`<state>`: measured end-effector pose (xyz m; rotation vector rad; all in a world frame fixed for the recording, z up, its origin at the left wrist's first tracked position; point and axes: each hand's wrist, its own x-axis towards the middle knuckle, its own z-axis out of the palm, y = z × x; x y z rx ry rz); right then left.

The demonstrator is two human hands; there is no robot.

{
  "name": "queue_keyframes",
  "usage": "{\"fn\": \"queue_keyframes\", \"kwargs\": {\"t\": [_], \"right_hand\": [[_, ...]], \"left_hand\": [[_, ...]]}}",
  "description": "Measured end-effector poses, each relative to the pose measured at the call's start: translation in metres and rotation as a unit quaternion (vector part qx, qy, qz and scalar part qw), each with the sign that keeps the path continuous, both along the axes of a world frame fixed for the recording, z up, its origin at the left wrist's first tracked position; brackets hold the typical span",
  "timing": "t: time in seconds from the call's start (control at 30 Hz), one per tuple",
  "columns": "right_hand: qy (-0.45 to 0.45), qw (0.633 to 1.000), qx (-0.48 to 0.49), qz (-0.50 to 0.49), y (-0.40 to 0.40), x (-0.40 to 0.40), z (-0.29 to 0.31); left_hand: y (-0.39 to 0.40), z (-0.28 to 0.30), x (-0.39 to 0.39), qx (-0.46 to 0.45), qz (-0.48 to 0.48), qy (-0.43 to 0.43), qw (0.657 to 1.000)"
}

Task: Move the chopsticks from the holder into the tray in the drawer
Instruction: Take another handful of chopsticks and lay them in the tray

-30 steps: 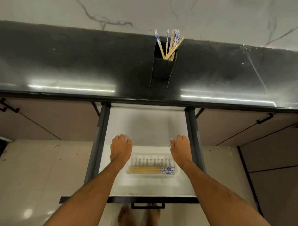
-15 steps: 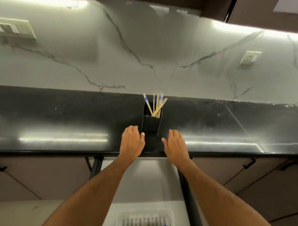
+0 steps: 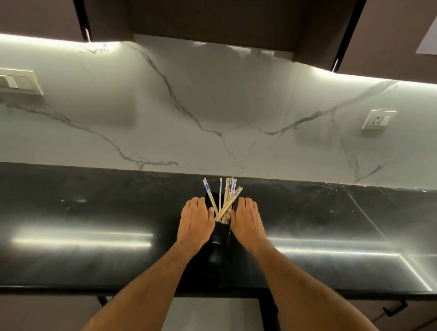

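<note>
Left hand and right hand were noted on either side of the black holder, fingers laid close together and curving against its walls, thumbs in near the rim. Whether the holder was truly gripped or only touched could not be told. No chopstick was pinched by either hand.

The chopsticks were standing in the holder, fanned out and crossing one another, blue-patterned tops uppermost. The holder stood on the dark desk, about midway along it and nearer the back edge than the front. The open drawer was partly seen below the front edge; the tray was out of view.

Handling, as judged: sticks light, stiff, thin, probably smooth and liable to slip or scatter if taken loosely. A hold on the gathered bundle just above the rim was judged best, with the holder steadied, since a light holder could tip.
</note>
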<state>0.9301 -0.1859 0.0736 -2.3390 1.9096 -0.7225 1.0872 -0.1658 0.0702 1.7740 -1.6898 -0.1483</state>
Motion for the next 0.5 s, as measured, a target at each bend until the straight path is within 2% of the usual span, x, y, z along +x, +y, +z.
{"fn": "queue_keyframes", "kwargs": {"t": [0.33,0.5], "right_hand": [[-0.101,0.992,0.057,-0.058,-0.078,0.0,-0.019],[-0.198,0.971,0.076,-0.108,-0.11,0.009,-0.03]], "left_hand": [[-0.069,-0.022,0.008,0.057,0.019,0.041,0.997],[-0.106,-0.036,0.009,0.093,0.013,0.076,0.993]]}}
